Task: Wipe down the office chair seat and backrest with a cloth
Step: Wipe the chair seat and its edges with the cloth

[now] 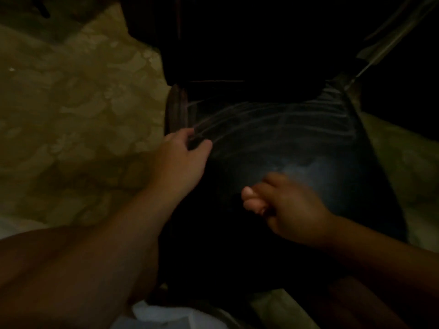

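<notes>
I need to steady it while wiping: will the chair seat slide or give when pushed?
The chair seat looks glossy, so probably slick. The left hand grips its edge, suggesting it may shift. Its base is hidden, so rolling is uncertain.

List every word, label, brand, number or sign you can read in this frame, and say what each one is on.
None: no readable text anywhere in this dim, blurred frame.
Chair seat: only pale smear streaks, no label or logo visible.
Left hand, gripping the seat's edge: no writing near it.
Right hand, fingers curled: whether they hold a cloth cannot be told; nothing legible.
Patterned floor: mottled patches, no lettering.
</notes>
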